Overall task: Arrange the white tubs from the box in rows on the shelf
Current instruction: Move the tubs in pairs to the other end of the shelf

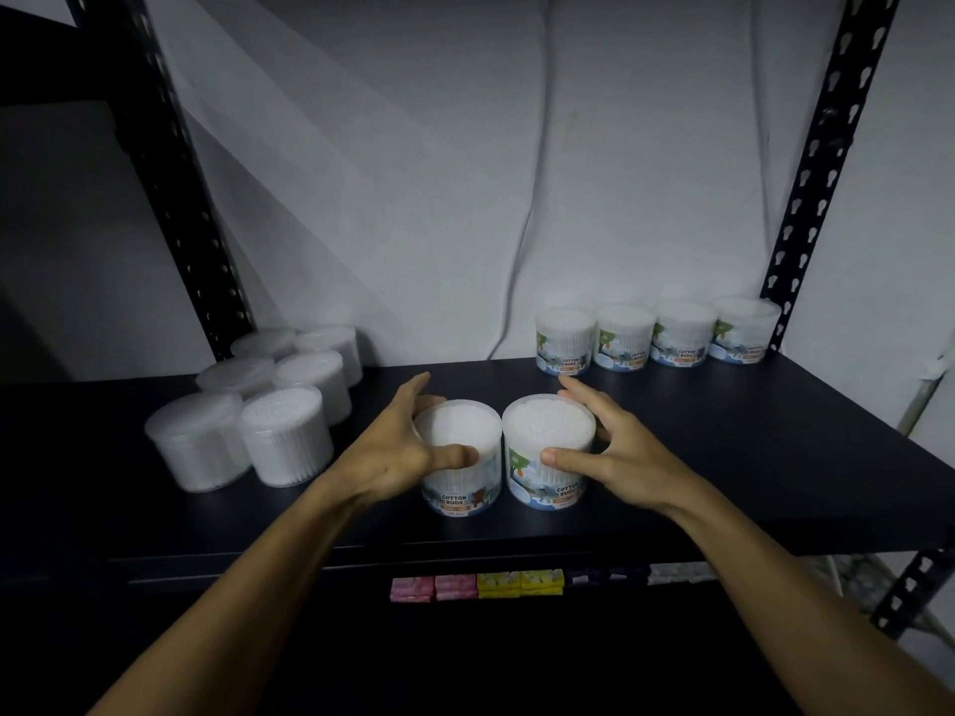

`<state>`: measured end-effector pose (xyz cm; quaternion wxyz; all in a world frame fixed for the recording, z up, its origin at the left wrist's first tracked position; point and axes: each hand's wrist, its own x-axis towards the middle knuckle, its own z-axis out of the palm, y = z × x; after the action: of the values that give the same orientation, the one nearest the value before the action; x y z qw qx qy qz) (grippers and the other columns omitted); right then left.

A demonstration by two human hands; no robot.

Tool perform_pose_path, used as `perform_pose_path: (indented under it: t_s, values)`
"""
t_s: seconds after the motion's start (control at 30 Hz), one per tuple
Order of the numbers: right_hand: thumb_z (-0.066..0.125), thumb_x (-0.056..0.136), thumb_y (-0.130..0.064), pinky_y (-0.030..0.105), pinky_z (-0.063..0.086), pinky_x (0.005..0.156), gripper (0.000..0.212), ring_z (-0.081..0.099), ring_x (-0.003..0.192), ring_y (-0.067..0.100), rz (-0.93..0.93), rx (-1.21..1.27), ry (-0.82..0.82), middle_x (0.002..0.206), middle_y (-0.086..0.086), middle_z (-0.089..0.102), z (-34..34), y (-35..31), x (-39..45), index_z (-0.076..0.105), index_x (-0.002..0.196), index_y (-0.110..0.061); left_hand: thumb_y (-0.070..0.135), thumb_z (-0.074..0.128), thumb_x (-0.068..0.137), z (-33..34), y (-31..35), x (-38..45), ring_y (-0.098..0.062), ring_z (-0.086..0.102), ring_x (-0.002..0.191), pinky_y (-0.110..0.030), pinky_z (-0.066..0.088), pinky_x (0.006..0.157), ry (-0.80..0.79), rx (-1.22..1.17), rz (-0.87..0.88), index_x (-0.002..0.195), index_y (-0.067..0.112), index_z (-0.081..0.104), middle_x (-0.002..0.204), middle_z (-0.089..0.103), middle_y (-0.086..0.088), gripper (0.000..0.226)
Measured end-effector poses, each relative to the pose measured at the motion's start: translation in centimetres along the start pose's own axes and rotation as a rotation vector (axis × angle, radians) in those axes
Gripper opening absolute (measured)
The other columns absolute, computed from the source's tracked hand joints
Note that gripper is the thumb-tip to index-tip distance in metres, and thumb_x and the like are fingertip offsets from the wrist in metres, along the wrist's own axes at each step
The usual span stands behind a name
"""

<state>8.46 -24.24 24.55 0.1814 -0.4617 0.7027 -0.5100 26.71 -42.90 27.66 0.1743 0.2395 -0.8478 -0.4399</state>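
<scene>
Two white cotton-bud tubs stand side by side near the front of the black shelf (723, 457). My left hand (398, 452) grips the left tub (460, 488), thumb across its front and fingers round its back. My right hand (610, 457) grips the right tub (548, 431) the same way. A row of several tubs (656, 335) with labels facing forward lines the back right of the shelf. Several more tubs (263, 400) sit clustered at the left, labels turned away. No box is in view.
Black perforated uprights stand at the back left (170, 198) and back right (821, 173). A grey wall with a hanging cable lies behind. Below the shelf edge sit small pink, yellow and purple packs (496, 586).
</scene>
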Motion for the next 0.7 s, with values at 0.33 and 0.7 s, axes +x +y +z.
perform_pose_path:
  t_s: [0.33,0.7]
  values:
    - [0.08,0.07,-0.035,0.032,0.04,0.105,0.087,0.039,0.128,0.008,0.0,0.027,0.032,0.139,-0.019,0.035,0.42,0.19,0.07,0.03,0.141,-0.039,0.025,0.083,0.071,-0.46,-0.26,0.32,-0.005,0.042,0.122,-0.018,0.032,0.095,-0.077,0.011,-0.001,0.152,0.024,0.013,0.131,0.046,0.019,0.107]
    - [0.078,0.053,-0.057,0.036,0.038,0.107,0.105,0.039,0.127,0.006,0.012,-0.005,0.041,0.136,-0.018,0.034,0.34,0.03,0.14,0.029,0.142,-0.038,0.024,0.083,0.071,-0.28,-0.35,0.48,-0.003,0.042,0.122,-0.016,0.032,0.093,-0.067,-0.006,0.004,0.152,0.024,0.014,0.134,0.046,0.018,0.106]
